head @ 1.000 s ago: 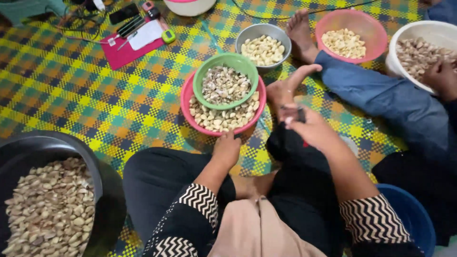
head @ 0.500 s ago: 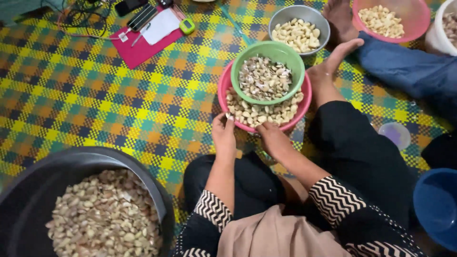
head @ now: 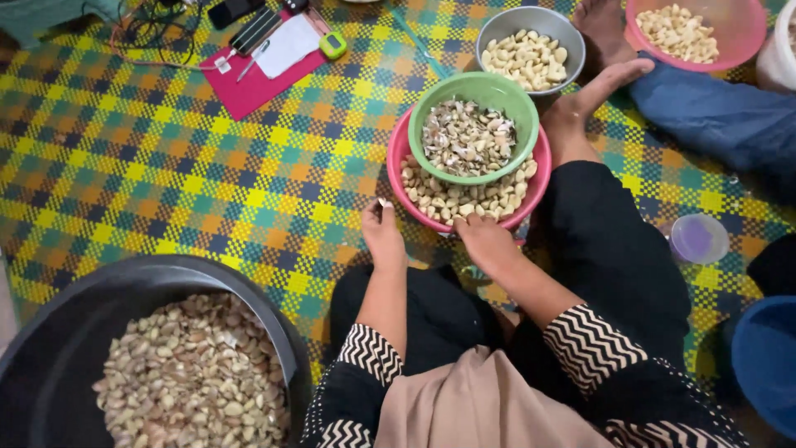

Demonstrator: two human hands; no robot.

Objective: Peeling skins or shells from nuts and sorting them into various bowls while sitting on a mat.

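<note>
While left fingers point(head: 380, 212) pinch a pale nut point(head: 385, 202), right-hand fingers point(head: 477, 232) are hidden.

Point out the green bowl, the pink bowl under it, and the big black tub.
green bowl point(head: 521, 98), head view, right rim.
pink bowl point(head: 396, 170), head view, left rim.
black tub point(head: 124, 274), head view, upper rim.

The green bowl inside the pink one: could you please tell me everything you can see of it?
The green bowl is round, with a smooth rim, and looks like plastic. It sits upright, nested toward the far side of the pink bowl, resting on the pale kernels there. It holds a heap of broken pale and brownish shell pieces, roughly half filling it. The grey metal bowl stands just beyond it. Neither the left hand nor the right hand touches it.
</note>
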